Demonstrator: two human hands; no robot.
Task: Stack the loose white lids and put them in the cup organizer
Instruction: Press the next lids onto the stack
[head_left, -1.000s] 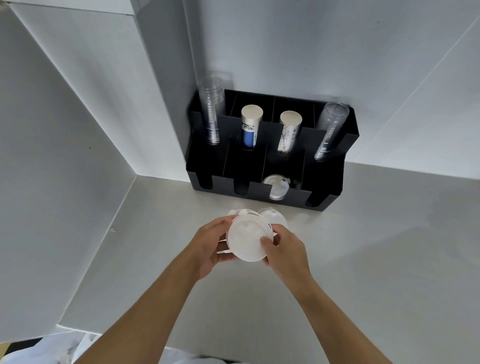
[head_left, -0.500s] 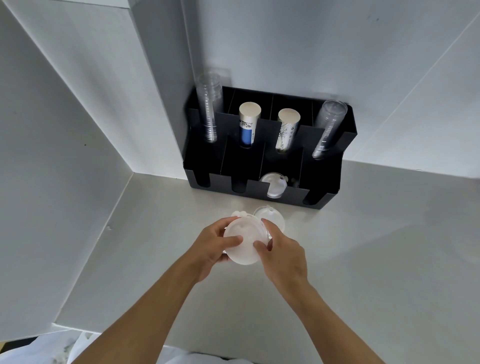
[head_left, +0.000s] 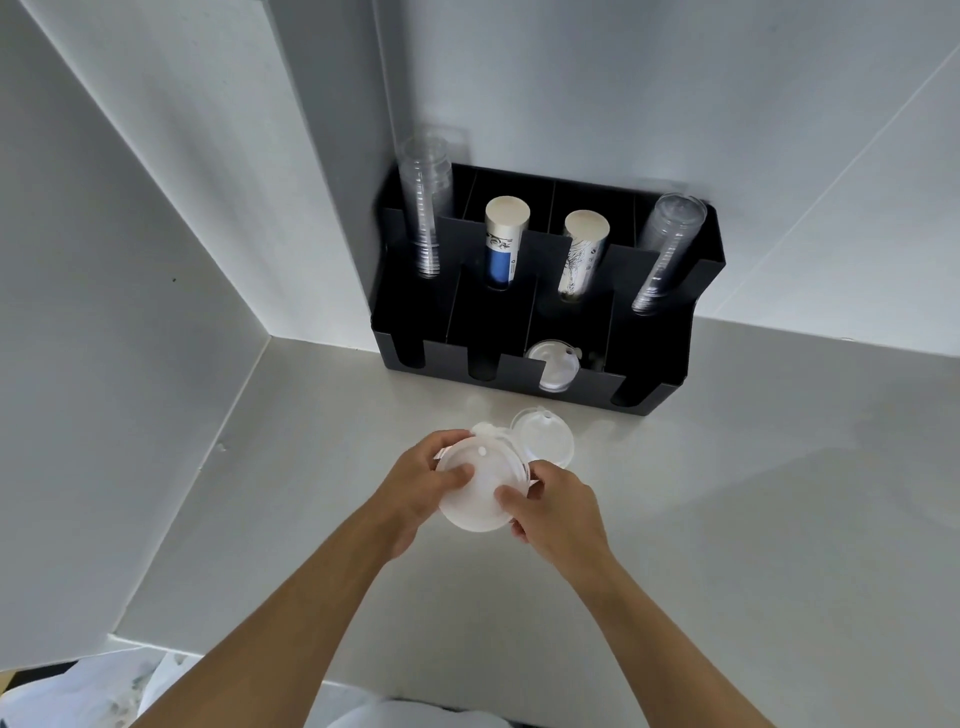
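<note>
A stack of white lids (head_left: 480, 486) is held above the counter between both hands, flat face toward me. My left hand (head_left: 415, 483) grips its left rim with the thumb on top. My right hand (head_left: 556, 512) grips the lower right rim. One loose white lid (head_left: 545, 439) lies on the counter just behind the stack. Another lid tab (head_left: 483, 430) pokes out behind the held stack. The black cup organizer (head_left: 670, 374) stands against the wall, with a white lid (head_left: 553, 366) in its third front slot.
The organizer's back row holds two clear cup stacks (head_left: 423, 208) (head_left: 667, 249) and two paper cup stacks (head_left: 504, 244) (head_left: 582, 254). White walls close in the left side and back. The grey counter (head_left: 753, 519) stretches to the right.
Both hands have shifted their grip on the lid stack, pressing it together and tilting it slightly. The loose lid behind has stayed put.
</note>
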